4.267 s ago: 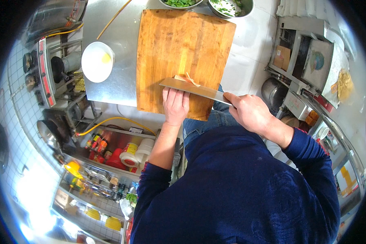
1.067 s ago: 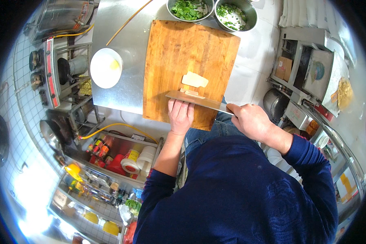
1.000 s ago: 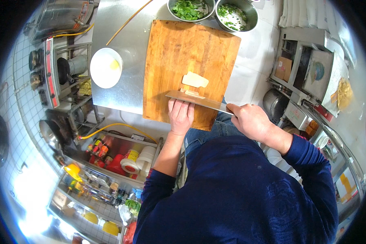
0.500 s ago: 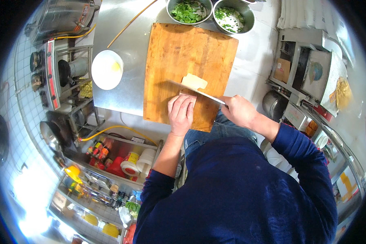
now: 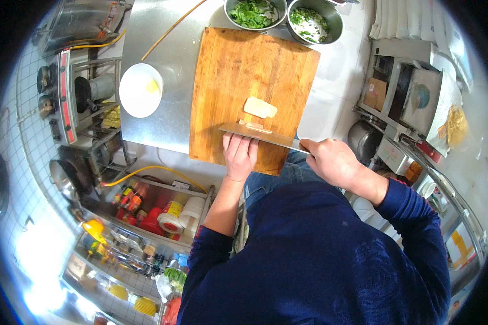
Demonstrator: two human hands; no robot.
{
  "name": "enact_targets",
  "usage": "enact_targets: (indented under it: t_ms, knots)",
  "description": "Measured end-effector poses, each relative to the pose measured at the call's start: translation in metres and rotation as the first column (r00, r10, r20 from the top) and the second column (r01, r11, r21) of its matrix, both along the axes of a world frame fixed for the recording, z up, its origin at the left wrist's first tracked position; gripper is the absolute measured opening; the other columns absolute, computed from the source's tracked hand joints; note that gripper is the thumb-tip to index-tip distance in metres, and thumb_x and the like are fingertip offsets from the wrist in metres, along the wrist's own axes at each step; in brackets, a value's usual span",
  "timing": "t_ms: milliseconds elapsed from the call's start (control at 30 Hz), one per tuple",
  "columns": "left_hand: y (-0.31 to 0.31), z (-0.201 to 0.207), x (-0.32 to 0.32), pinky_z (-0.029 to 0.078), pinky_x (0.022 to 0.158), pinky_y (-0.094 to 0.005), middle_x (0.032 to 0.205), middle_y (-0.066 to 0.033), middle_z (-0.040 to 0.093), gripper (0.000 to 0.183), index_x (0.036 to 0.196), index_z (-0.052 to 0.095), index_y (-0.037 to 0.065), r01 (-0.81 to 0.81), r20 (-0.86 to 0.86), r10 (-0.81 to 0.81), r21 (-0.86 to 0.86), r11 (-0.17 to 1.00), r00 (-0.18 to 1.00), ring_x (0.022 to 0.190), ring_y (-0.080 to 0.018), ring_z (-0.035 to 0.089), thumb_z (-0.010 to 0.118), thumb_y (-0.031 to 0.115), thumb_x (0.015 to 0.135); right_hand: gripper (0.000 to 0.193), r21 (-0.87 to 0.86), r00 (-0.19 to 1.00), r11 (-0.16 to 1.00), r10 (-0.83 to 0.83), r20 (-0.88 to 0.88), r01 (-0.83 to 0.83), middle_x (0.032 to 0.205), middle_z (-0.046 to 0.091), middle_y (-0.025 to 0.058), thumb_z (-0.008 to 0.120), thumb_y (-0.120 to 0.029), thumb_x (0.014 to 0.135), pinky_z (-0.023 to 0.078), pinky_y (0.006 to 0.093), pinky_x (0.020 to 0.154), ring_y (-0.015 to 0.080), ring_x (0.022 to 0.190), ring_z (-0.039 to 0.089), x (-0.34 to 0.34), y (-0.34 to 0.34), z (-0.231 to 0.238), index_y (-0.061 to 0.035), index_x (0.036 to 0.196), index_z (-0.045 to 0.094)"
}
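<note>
My right hand is closed round the handle of a kitchen knife, whose blade lies across the wooden cutting board from right to left. On the near side of the blade, the bent fingers of my left hand press on a pale pinkish block of food, mostly hidden by blade and fingers. Thin pinkish slices show just past the blade's far side. Beyond them, a few pale yellow slices overlap flat on the board.
Past the board's far edge stand two metal pots, one with leafy greens, one with chopped greens. A white bowl with something yellow and a thin stick lie on the steel table. A burner stove stands left.
The knife has come nearer to my body, its blade now covering the block. Thin pinkish slices now show beyond the blade. My left hand stays in nearly the same place.
</note>
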State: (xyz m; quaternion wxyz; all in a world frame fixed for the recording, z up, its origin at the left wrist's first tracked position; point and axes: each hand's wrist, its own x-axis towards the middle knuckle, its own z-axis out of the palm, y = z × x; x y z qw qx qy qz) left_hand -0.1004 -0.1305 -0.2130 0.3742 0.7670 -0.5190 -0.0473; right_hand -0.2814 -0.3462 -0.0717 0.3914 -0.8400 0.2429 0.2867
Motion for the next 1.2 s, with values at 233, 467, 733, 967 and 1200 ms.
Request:
enact_targets:
  t_ms: [233,467,733,967,1200]
  knots:
    - [-0.001,0.002,0.000,0.053,0.104,-0.0499,0.120,-0.0154,0.076,0.027,0.114,0.076,0.002,-0.029,-0.027,0.029,0.011,1.000,0.999,0.115,-0.0376,0.068,0.085,0.001,0.089,0.025,-0.044,1.000,0.999,0.014,0.003,-0.013,0.081,0.075,0.0257,0.065,-0.016,0.097,0.064,0.0566,0.075,0.0454,0.079,0.077,0.018,0.009,-0.026,-0.0015,0.116,0.073]
    - [-0.002,0.007,-0.001,0.054,0.103,-0.0477,0.118,-0.0123,0.075,0.021,0.112,0.077,0.003,-0.029,-0.020,0.029,0.019,0.999,0.999,0.115,-0.0355,0.067,0.082,0.003,0.092,0.022,0.008,0.989,0.998,-0.065,0.132,0.065,0.084,0.076,0.0276,0.064,-0.020,0.099,0.064,0.0582,0.077,0.0467,0.083,0.078,0.018,0.012,-0.056,-0.0016,0.106,0.073]
    - [0.002,0.004,-0.007,0.052,0.104,-0.0521,0.121,-0.0154,0.075,0.024,0.117,0.076,0.003,-0.060,0.010,0.060,0.039,0.997,0.998,0.116,-0.0386,0.066,0.081,0.005,0.093,0.036,0.004,0.996,0.999,-0.048,0.071,0.048,0.084,0.075,0.0278,0.064,-0.010,0.095,0.064,0.0554,0.079,0.0465,0.082,0.076,-0.001,0.003,-0.015,-0.0011,0.128,0.075]
    - [0.006,-0.002,-0.004,0.052,0.104,-0.0519,0.125,-0.0174,0.074,0.028,0.118,0.074,0.001,-0.041,0.020,0.040,0.023,0.999,0.999,0.115,-0.0405,0.067,0.083,0.005,0.092,0.022,-0.015,0.999,1.000,0.009,0.046,-0.008,0.080,0.075,0.0232,0.065,-0.017,0.098,0.064,0.0558,0.074,0.0442,0.078,0.077,-0.001,0.001,-0.001,-0.0026,0.113,0.072]
    - [0.005,-0.001,-0.003,0.052,0.105,-0.0518,0.125,-0.0168,0.075,0.029,0.117,0.074,0.001,-0.047,-0.004,0.047,0.023,0.999,0.999,0.115,-0.0393,0.068,0.083,0.002,0.090,0.020,-0.060,0.999,0.998,0.024,0.044,-0.022,0.078,0.075,0.0235,0.065,-0.020,0.099,0.064,0.0569,0.072,0.0451,0.076,0.077,0.006,0.006,-0.014,-0.0029,0.106,0.072]
